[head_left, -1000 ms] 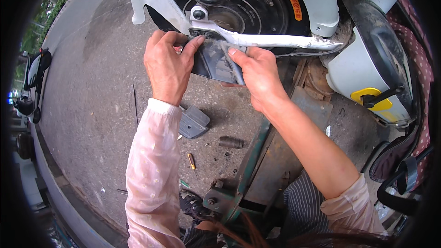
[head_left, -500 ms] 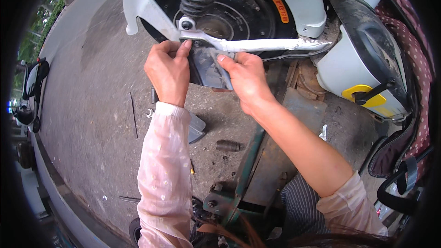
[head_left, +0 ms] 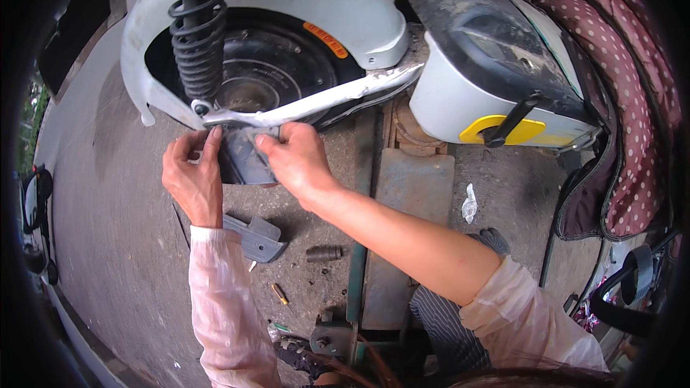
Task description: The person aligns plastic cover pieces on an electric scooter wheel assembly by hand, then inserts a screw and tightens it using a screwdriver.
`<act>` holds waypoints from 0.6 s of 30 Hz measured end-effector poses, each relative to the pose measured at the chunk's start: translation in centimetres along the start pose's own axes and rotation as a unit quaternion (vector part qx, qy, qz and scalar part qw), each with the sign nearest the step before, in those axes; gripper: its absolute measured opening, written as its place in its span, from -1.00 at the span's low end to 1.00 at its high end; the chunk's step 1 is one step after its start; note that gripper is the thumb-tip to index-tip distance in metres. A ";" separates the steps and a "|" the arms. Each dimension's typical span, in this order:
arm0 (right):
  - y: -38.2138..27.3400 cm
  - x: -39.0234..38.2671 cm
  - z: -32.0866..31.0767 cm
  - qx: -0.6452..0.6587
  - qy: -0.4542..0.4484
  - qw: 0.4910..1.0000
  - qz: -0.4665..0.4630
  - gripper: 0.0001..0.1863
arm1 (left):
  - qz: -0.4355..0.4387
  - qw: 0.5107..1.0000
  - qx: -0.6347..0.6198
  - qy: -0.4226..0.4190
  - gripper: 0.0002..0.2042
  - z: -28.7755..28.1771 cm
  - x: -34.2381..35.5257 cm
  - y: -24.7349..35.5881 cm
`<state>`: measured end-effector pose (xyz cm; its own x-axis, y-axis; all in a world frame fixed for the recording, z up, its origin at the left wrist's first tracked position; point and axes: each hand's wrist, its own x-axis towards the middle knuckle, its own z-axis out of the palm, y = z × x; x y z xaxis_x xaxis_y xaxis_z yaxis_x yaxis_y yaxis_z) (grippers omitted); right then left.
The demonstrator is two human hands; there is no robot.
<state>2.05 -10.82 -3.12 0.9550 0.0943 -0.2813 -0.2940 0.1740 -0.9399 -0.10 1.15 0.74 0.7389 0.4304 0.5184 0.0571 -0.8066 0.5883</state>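
Just under the white-painted metal bar [head_left: 323,100] beside the black wheel hub [head_left: 287,75], I see the flat, dirt-smeared, dark grey plastic panel [head_left: 241,156]. My right hand [head_left: 303,164] grips its right edge, thumb pressed on its face. My left hand [head_left: 192,174] has thumb and fingers close together at its upper left corner; I cannot tell whether they pinch it. Below, on the grey ground [head_left: 136,244], lies a yellow-handled screwdriver [head_left: 279,293], near a ribbed grey plastic piece [head_left: 256,239].
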 end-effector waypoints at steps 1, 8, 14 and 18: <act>-0.4 -0.3 0.0 -0.006 -0.003 1.000 0.013 -0.75 | 0.012 0.998 0.053 0.002 -0.80 -0.1 0.0 0.0; -1.6 -1.2 -0.3 -0.043 0.014 0.999 -0.008 -0.76 | 0.014 0.999 0.032 0.012 -0.82 0.2 -0.2 0.3; 0.4 -0.2 0.4 -0.045 0.030 0.998 -0.028 -0.78 | 0.132 0.987 0.078 0.046 -0.82 0.9 -0.4 -1.7; -1.8 -0.1 -1.1 -0.019 -0.028 0.999 -0.009 -0.87 | 0.274 0.953 0.110 0.073 -0.86 0.8 1.2 -1.4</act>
<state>2.55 -12.25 -1.65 0.9560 0.1462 -0.2543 -0.2744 0.1392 -0.9515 1.27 2.49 0.07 0.5980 -0.0403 0.8005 -0.1581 -0.9850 0.0685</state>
